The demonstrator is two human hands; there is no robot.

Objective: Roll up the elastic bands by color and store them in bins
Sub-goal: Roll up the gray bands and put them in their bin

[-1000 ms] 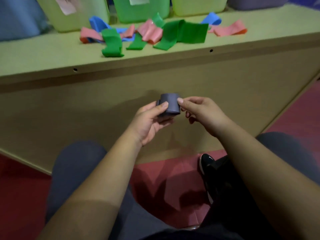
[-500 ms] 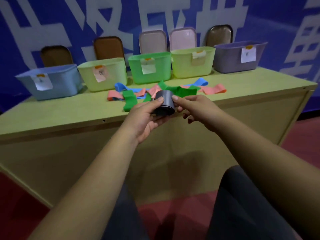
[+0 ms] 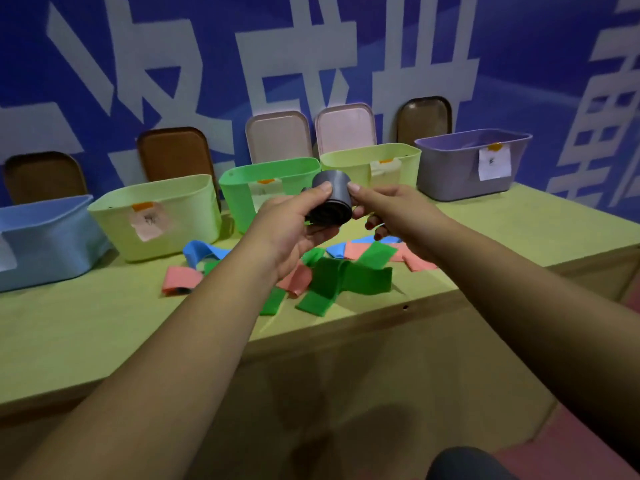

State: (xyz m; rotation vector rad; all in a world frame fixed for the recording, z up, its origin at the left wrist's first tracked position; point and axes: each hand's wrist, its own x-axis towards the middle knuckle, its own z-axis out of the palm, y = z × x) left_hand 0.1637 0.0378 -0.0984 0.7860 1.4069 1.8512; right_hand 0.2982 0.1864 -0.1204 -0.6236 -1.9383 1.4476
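The dark grey rolled-up elastic band is in the air above the yellow-green wooden table, just in front of the green plastic bin. The left hand cups it from below with the thumb curled on the outer wrap, and the right hand pinches the other side with its fingertips, so both hands are closed on the roll. I judge the roll to be light, soft and springy. It would unwind if the pressure is released, so the best hold is across the outer layer, with one finger on the loose end. The grey-purple plastic bin on the right seems to match its colour. Loose flat green bands lie on the table below.
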